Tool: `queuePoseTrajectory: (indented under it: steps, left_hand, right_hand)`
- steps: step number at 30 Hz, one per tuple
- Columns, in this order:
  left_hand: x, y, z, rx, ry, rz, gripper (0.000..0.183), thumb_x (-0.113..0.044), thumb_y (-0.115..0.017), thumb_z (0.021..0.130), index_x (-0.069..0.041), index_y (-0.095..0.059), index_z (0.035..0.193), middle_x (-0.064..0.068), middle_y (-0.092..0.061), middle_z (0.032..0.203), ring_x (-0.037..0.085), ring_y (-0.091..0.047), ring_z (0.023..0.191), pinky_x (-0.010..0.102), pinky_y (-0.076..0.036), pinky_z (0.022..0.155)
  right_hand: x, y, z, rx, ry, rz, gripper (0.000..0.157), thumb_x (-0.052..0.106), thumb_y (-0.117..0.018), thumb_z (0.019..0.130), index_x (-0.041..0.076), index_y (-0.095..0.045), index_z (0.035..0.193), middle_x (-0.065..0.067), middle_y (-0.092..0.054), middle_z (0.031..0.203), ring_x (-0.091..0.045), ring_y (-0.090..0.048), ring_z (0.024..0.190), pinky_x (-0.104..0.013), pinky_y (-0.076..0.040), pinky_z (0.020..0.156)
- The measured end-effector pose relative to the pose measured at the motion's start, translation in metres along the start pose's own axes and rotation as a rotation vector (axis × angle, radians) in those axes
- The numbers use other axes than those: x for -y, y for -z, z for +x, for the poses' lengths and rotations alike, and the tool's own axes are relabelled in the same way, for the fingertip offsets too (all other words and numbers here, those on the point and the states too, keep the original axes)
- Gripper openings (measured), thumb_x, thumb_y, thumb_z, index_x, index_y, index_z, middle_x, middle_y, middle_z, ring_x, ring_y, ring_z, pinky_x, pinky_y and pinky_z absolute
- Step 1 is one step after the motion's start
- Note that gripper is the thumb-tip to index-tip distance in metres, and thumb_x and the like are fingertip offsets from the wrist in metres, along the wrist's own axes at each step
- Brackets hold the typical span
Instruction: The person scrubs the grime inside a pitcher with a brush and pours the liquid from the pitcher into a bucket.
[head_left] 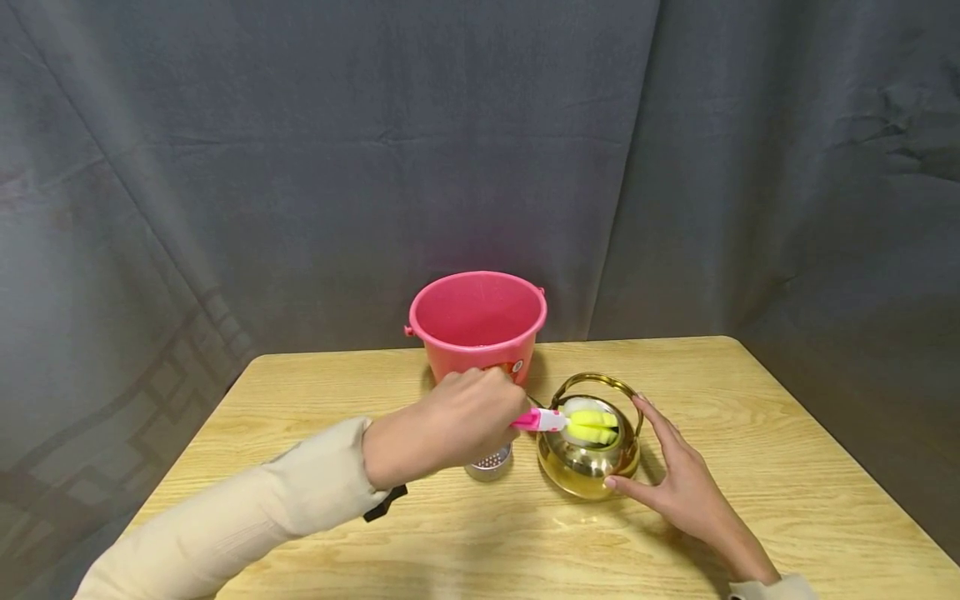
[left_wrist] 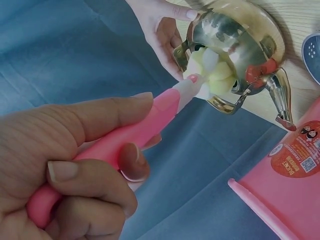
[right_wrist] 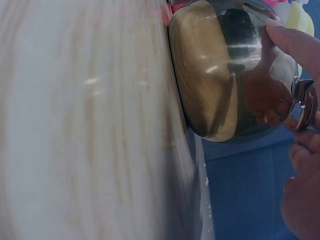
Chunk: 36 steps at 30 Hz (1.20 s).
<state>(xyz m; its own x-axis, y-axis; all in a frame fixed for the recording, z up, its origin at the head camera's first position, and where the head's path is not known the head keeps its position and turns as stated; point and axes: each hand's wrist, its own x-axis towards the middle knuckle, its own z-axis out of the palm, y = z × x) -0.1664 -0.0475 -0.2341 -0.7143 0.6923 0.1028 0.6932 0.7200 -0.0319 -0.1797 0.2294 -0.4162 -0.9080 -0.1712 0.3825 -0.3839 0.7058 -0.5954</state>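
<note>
STEP: apparently scrubbing | left hand [head_left: 472, 412] is gripping sponge brush [head_left: 553, 420], fingers curled, gold teakettle [head_left: 573, 473] beyond them | right hand [head_left: 686, 487] is touching teakettle, fingers spread | NEXT: likely needing firm bracing

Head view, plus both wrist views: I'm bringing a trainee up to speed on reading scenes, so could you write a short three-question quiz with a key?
1. Which hand holds the pink-handled brush with the yellow-and-white sponge head?
2. True or false: in the head view, the round, gold-coloured metal kettle stands to the right of the pink plastic bucket.
3. Fill in: the right hand rests the tip of its ____ against the kettle's body.

Key: 1. The left hand. 2. True. 3. Thumb.
</note>
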Motion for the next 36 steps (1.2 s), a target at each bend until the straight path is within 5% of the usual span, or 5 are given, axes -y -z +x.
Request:
queuePoseTrajectory:
  steps: [15,36]
  left_hand:
    - [0.002,0.003,-0.008,-0.005,0.003,-0.015,0.008,-0.015,-0.068,0.076,-0.014,-0.063,0.070,-0.007,-0.044,0.051,0.009,-0.044,0.045,0.018,-0.036,0.039]
    - [0.011,0.001,-0.022,-0.117,-0.049,-0.041,0.005,-0.014,-0.069,0.075,-0.017,-0.066,0.073,-0.011,-0.045,0.052,0.006,-0.041,0.044,0.018,-0.036,0.041]
  right_hand:
    - [-0.001,0.000,0.001,0.002,0.004,0.014,0.104,0.044,-0.077,0.061,0.029,-0.014,0.142,-0.005,-0.020,0.144,-0.041,-0.027,0.122,-0.066,-0.027,0.083]
    - [-0.004,-0.001,0.003,0.004,-0.013,-0.017,0.104,0.047,-0.076,0.061,0.031,-0.012,0.142,-0.008,-0.020,0.144,-0.044,-0.028,0.120,-0.067,-0.026,0.081]
